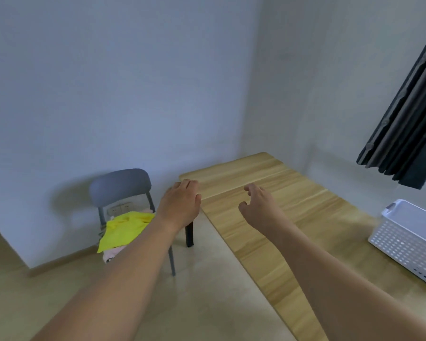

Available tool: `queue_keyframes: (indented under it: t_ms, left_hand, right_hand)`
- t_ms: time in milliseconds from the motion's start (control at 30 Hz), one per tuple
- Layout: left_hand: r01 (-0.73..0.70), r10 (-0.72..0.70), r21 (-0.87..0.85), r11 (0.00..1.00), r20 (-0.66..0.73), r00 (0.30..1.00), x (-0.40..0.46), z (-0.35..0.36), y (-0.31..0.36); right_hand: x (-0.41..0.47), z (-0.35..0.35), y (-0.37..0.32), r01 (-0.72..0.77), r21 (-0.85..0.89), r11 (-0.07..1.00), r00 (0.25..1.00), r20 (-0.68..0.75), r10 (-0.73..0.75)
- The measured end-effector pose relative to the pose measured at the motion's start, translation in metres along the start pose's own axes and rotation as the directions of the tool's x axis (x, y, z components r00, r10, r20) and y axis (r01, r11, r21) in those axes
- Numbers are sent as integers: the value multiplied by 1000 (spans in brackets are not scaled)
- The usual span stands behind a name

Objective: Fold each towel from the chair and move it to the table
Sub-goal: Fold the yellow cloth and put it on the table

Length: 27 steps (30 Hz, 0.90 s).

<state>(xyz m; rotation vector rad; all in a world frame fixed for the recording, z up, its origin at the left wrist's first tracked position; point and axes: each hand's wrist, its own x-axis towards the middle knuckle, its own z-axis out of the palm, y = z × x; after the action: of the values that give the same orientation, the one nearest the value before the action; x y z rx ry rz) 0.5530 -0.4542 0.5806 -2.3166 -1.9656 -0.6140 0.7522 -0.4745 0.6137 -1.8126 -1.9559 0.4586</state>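
Crumpled yellow towel [124, 230], grey chair [120, 185]

table [268, 232]: wood top, white perforated basket [408, 239] at its right edge | chair [119, 185]: grey, yellow towel [123, 230] over pink cloth [111, 254] on seat

Plain pale-grey walls [108, 82] meet in a corner above a beige tiled floor [207, 291]. A dark pleated curtain [408, 124] hangs at the right.
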Motion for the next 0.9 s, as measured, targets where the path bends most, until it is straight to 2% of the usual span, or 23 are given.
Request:
queue_keyframes:
  t_ms: [100, 267, 400, 600, 767, 900]
  left_hand:
    - [-10, 10, -26, 1000, -21, 1000, -3, -17, -67]
    - [36, -34, -74, 997, 24, 999, -7, -31, -180]
    - [65, -61, -81, 995, 56, 997, -2, -39, -242]
    - [110, -104, -84, 990, 79, 992, -1, -28, -326]
    - [152, -143, -52, 987, 138, 980, 25, -20, -426]
    - [183, -166, -69, 981, 201, 965, 55, -5, -506]
  right_hand:
    - [7, 38, -55, -17, 16, 1000, 1000, -22, 17]
    - [15, 97, -137, -30, 37, 999, 999, 46, 28]
    - [33, 122, -174, -32, 33, 999, 998, 48, 31]
    - [83, 188, -230, 0, 95, 995, 987, 158, -15]
    - [134, 263, -279, -70, 126, 990, 962, 272, 33]
    - [173, 311, -303, -184, 106, 977, 946, 289, 147]
